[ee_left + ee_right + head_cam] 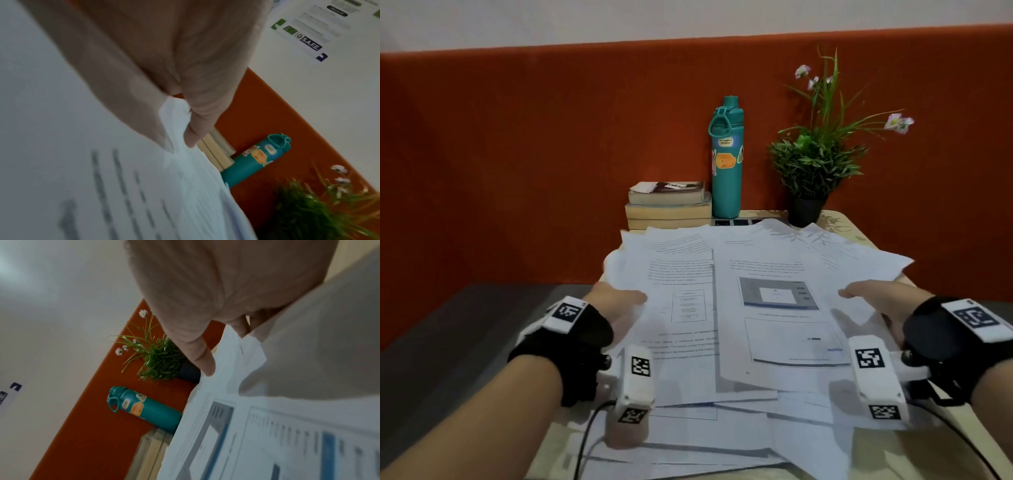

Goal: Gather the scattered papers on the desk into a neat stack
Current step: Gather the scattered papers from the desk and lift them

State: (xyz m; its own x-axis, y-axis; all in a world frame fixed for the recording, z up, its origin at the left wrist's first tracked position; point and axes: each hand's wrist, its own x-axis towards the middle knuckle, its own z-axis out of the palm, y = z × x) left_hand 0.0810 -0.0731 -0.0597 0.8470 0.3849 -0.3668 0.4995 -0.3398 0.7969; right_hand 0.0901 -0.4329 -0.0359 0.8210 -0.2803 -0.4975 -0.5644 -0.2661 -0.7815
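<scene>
Across the worktop (849,222) lies a loose, overlapping pile of printed papers (739,308). Left hand (616,305) grasps the pile's left edge, thumb on top; right hand (883,301) grasps its right edge likewise. Beyond, at the far side, stand stacked books (667,205), a teal bottle (726,161) and a potted plant (815,164).

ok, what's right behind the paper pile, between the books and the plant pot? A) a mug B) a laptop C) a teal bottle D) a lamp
C: a teal bottle stands upright between the stacked books and the potted plant, behind the papers.
</scene>
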